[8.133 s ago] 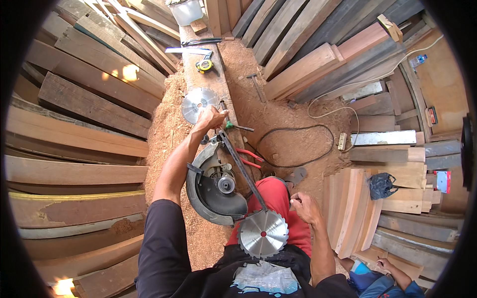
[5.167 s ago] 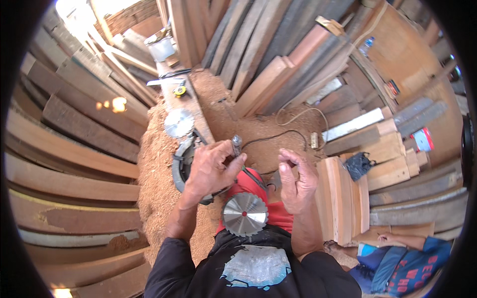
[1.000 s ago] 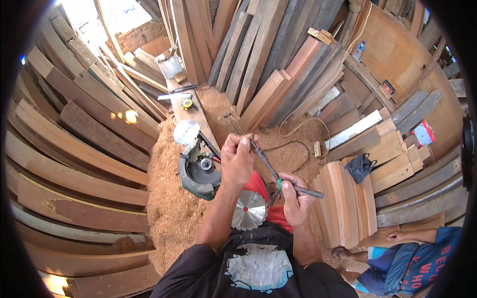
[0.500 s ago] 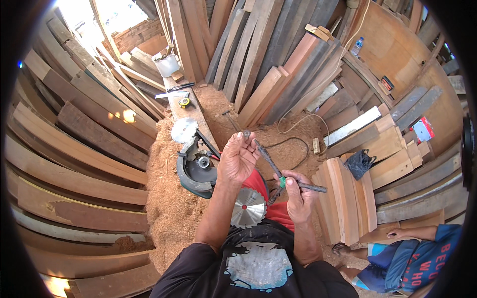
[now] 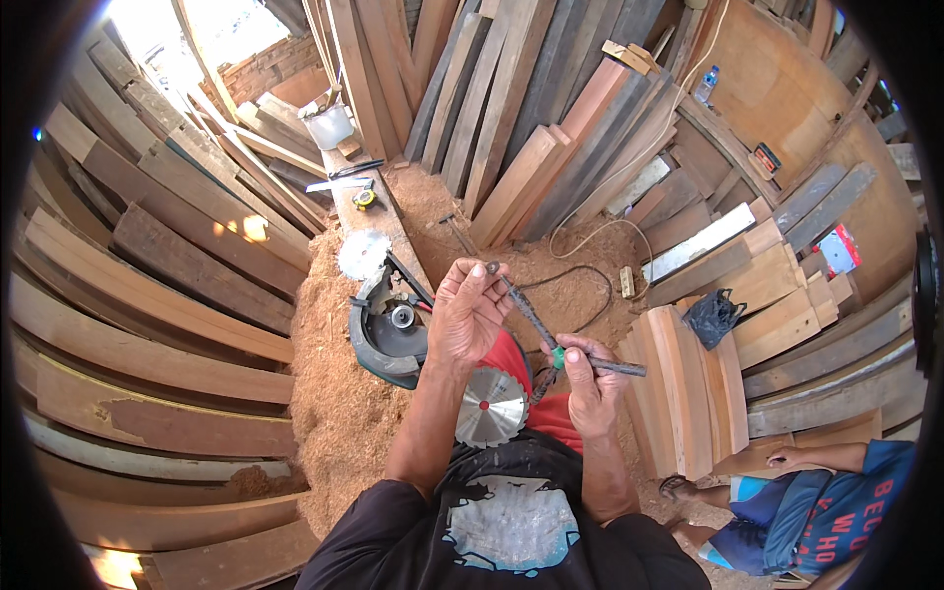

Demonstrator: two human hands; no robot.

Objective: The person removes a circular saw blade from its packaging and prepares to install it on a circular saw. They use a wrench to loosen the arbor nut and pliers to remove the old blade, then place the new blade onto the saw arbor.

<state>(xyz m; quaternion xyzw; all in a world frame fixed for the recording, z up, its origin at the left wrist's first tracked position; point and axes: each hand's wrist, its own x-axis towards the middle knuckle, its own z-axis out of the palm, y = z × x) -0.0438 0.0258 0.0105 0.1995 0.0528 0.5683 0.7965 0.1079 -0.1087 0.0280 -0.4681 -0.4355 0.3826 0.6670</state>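
My left hand (image 5: pixel 467 313) is raised in the middle, thumb and fingers pinching a small round metal piece (image 5: pixel 493 267). My right hand (image 5: pixel 594 385) is closed around a dark bent rod with a green band (image 5: pixel 559 356); its long thin part slants up to my left fingertips, close to the metal piece. I cannot tell whether the two touch. A circular saw (image 5: pixel 383 329) lies left of my left hand, its bare spindle showing. One round saw blade (image 5: pixel 492 407) rests on my lap against the red cloth; another blade (image 5: pixel 364 254) lies on the plank beyond the saw.
Sawdust (image 5: pixel 339 433) is heaped at left. A tape measure (image 5: pixel 364 200) and a white bucket (image 5: pixel 328 128) sit on the plank (image 5: pixel 393 221). Boards (image 5: pixel 147 315) stand all around. A black plastic bag (image 5: pixel 715 319) tops stacked timber at right. Another person (image 5: pixel 826 511) sits at lower right.
My left fingers and the rod's tip have come closer together, and the small metal piece now sits by the tip. My right hand keeps its grip on the rod.
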